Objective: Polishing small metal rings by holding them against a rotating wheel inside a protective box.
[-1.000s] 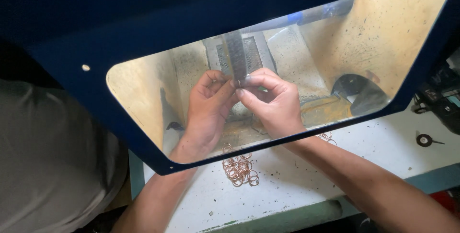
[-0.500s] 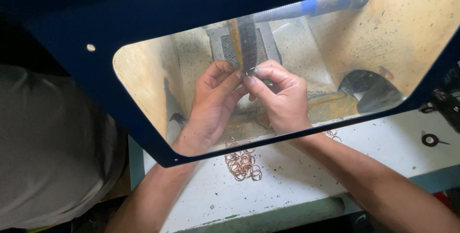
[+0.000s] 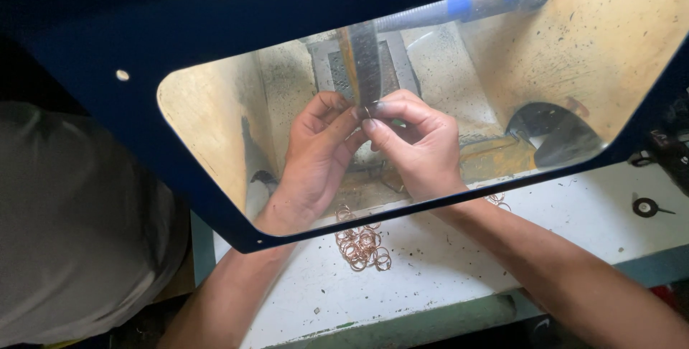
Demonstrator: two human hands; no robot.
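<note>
Behind a clear shield in a dark blue frame [image 3: 215, 198], my left hand [image 3: 316, 151] and my right hand [image 3: 416, 144] meet fingertip to fingertip. Together they pinch a small metal ring [image 3: 367, 110] and press it against the edge of a dark upright wheel [image 3: 364, 58]. The ring is mostly hidden by my fingers. A pile of several copper-coloured rings [image 3: 362, 245] lies on the white bench just below my wrists.
A few more rings [image 3: 495, 198] lie by my right forearm. A blue and grey hose [image 3: 459, 6] runs along the back of the yellowish enclosure. A black round opening [image 3: 556, 130] sits at the right inside. A small black washer-like part [image 3: 644, 207] rests on the bench [image 3: 574, 212].
The view has shifted, so my hands and the wheel now sit slightly higher and more to the right. Both hands keep the ring against the wheel.
</note>
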